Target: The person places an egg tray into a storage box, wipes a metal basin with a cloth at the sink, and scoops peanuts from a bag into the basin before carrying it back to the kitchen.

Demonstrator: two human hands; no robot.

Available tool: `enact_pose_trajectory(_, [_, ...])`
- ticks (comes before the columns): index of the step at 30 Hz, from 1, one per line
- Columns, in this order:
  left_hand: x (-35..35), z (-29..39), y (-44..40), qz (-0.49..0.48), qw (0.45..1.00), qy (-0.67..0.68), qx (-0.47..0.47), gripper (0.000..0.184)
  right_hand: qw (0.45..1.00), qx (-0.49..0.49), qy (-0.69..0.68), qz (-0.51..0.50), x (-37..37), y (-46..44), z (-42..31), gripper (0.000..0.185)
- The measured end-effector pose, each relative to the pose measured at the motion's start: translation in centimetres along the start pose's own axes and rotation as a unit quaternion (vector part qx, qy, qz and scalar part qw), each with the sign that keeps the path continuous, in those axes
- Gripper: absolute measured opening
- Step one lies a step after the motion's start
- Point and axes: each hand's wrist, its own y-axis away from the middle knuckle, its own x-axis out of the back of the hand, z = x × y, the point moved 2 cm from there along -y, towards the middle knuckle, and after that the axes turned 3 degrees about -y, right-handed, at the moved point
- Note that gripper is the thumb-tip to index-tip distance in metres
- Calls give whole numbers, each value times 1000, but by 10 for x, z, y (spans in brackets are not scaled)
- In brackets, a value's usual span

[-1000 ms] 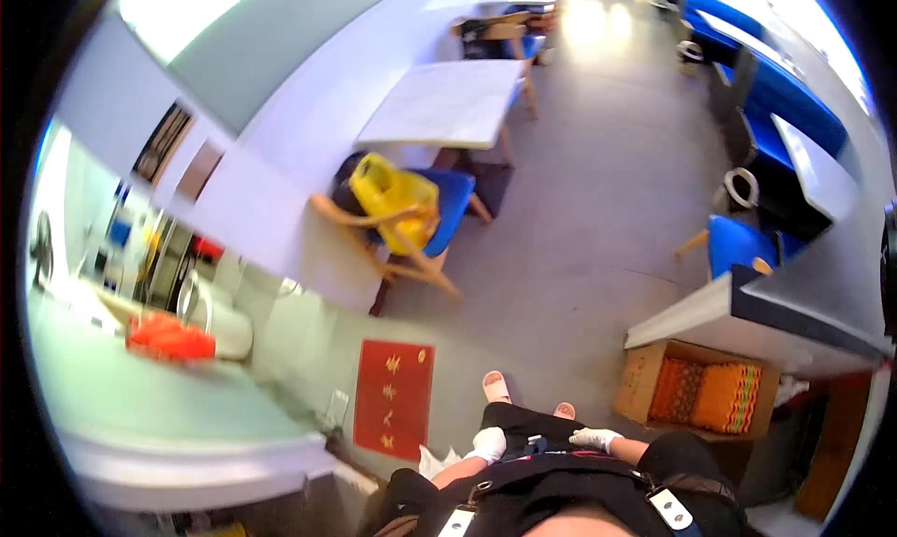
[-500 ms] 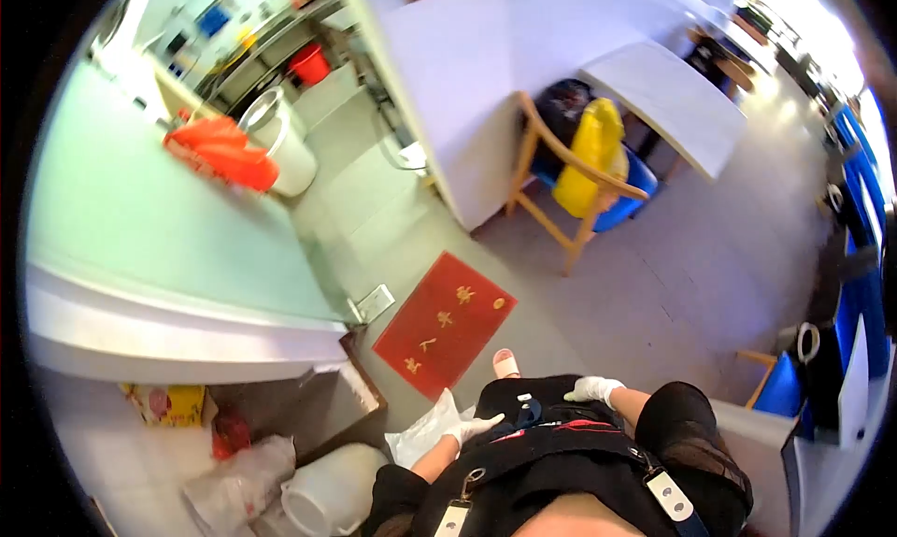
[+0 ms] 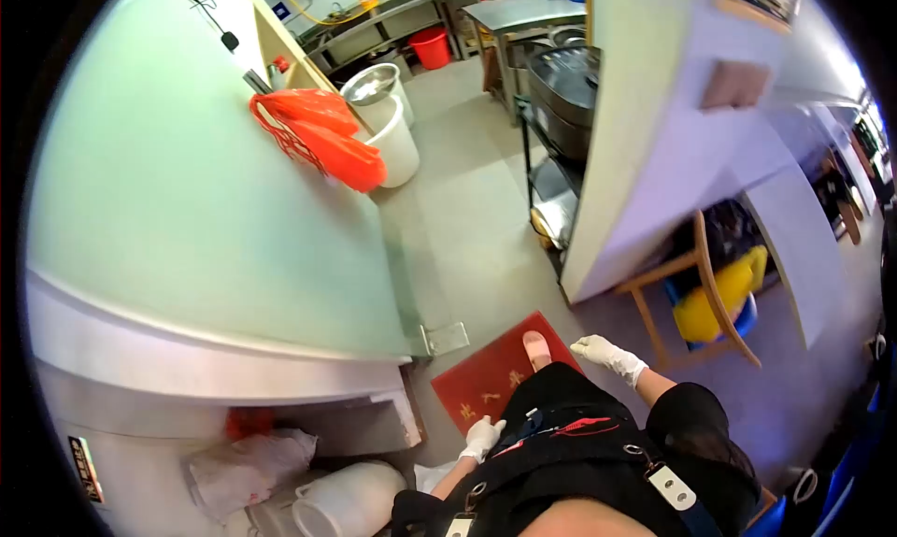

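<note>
My left hand (image 3: 483,439), in a white glove, is low in the view beside the black apron (image 3: 561,434). Its fingers look loosely apart, with nothing visible in them. Below that wrist shows part of a white plastic bag (image 3: 432,475); whether the two touch I cannot tell. My right hand (image 3: 609,356), gloved too, is out in front of my right side, fingers stretched and holding nothing. Under my pink-shod foot (image 3: 535,346) lies a red mat (image 3: 467,384) with gold characters.
A frosted glass panel (image 3: 215,191) stands at left, with orange bags (image 3: 322,137) hanging on it. White bins (image 3: 400,154) stand beyond. At right are a wall end (image 3: 645,154), a loaded rack (image 3: 551,177) and a wooden chair (image 3: 703,275). Steel counters (image 3: 374,28) line the back.
My view has turned left, toward the room with the counters, and I have stepped onto the mat. My right hand has swung away from the apron; the left is lower beside it.
</note>
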Motion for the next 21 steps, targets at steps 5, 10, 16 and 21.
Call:
enact_pose_trajectory(5, [135, -8, -94, 133, 949, 287, -16, 54, 992, 101, 73, -33, 37, -126, -127, 46])
enact_pose_trajectory(10, [265, 15, -170, 145, 951, 270, -38, 43, 985, 140, 50, -84, 67, -209, -261, 46])
enact_pose_trajectory(16, [423, 53, -267, 68, 952, 287, -86, 43, 982, 159, 39, -93, 85, -347, -352, 48])
enact_pose_trajectory(21, [562, 82, -375, 106, 956, 205, -181, 40, 989, 132, 37, -51, 127, -433, -432, 51])
